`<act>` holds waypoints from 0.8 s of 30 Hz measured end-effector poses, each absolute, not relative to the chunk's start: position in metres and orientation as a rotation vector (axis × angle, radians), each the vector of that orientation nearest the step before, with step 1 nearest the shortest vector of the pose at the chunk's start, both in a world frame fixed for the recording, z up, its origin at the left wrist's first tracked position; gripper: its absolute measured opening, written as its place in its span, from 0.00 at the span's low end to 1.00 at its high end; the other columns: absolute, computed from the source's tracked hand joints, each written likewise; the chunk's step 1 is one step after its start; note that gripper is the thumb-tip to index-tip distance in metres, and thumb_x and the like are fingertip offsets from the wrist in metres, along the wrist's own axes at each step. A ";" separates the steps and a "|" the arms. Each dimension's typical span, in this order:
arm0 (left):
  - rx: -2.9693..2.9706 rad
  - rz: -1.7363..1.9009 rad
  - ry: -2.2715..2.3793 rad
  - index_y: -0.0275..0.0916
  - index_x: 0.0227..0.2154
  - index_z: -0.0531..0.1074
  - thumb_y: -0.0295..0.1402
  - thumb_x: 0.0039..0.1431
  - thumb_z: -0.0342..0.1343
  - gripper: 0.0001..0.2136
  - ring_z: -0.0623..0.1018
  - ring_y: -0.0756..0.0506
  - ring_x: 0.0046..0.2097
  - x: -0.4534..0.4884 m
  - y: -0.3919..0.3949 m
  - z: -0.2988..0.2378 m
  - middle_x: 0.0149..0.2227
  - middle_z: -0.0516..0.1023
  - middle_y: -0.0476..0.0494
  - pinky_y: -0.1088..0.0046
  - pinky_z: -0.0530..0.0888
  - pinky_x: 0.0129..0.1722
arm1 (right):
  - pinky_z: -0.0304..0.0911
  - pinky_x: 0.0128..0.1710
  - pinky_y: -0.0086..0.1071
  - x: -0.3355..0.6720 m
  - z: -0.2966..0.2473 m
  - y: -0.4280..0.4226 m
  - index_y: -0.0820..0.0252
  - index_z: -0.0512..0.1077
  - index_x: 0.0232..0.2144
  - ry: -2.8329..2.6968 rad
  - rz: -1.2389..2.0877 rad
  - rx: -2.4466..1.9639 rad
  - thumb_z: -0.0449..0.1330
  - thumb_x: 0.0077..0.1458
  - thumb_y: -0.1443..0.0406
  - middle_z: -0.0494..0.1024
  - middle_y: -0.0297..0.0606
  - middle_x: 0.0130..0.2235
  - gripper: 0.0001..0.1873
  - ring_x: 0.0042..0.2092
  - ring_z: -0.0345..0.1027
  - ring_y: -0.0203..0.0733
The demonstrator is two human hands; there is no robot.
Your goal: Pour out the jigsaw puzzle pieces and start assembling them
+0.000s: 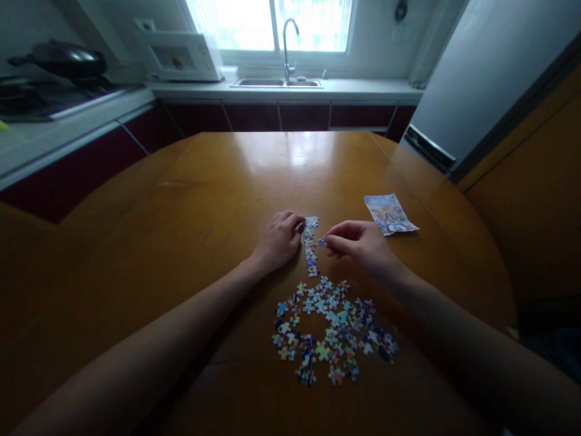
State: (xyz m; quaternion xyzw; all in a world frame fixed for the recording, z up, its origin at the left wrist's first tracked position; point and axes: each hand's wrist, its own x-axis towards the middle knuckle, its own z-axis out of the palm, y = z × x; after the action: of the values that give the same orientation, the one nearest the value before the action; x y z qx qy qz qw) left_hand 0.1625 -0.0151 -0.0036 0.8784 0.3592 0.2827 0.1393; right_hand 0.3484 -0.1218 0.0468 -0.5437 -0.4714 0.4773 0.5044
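A narrow strip of joined jigsaw puzzle pieces point(310, 245) lies on the wooden table, running away from me. My left hand point(280, 239) rests against its left side, fingers curled and fingertips at the strip's far end. Just right of the strip, my right hand point(356, 242) pinches a small bluish puzzle piece point(322, 241) between thumb and forefinger. That piece is close to the strip; whether they touch is hard to tell. Nearer to me, many loose puzzle pieces point(333, 333) lie spread in a rough ring, in light blue, white, yellow and dark blue.
A printed picture sheet point(390, 213) lies beyond my right hand. The large oval wooden table point(190, 181) reaches toward a counter with a sink point(261, 82) and faucet point(285, 51). A microwave point(179, 57), a pan point(68, 60) and a fridge point(490, 72) stand around it.
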 end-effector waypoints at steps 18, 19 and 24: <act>2.539 1.176 0.589 0.40 0.43 0.77 0.38 0.58 0.65 0.12 0.75 0.43 0.44 0.159 -0.026 0.011 0.39 0.79 0.42 0.64 0.75 0.44 | 0.72 0.35 0.40 0.345 0.027 -0.115 0.61 0.77 0.33 -1.095 1.011 -1.228 0.70 0.47 0.59 0.81 0.40 0.29 0.13 0.30 0.76 0.42; 2.532 1.157 0.599 0.41 0.43 0.78 0.38 0.58 0.65 0.12 0.75 0.44 0.44 0.159 -0.026 0.011 0.39 0.79 0.42 0.65 0.75 0.44 | 0.73 0.35 0.40 0.344 0.027 -0.116 0.60 0.77 0.33 -1.099 1.008 -1.233 0.70 0.47 0.59 0.81 0.39 0.30 0.13 0.31 0.76 0.42; 2.510 1.094 0.632 0.43 0.42 0.78 0.39 0.59 0.65 0.10 0.75 0.44 0.45 0.158 -0.027 0.011 0.39 0.79 0.43 0.65 0.76 0.45 | 0.73 0.37 0.40 0.342 0.029 -0.116 0.60 0.77 0.33 -1.120 1.015 -1.257 0.70 0.47 0.60 0.82 0.40 0.32 0.12 0.33 0.77 0.43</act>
State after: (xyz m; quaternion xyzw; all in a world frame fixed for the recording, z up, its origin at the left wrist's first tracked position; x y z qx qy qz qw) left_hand 0.1584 -0.0274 0.0108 0.8811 0.2219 0.3838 0.1649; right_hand 0.3419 -0.1163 0.0285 -0.5322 -0.4739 0.4297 0.5545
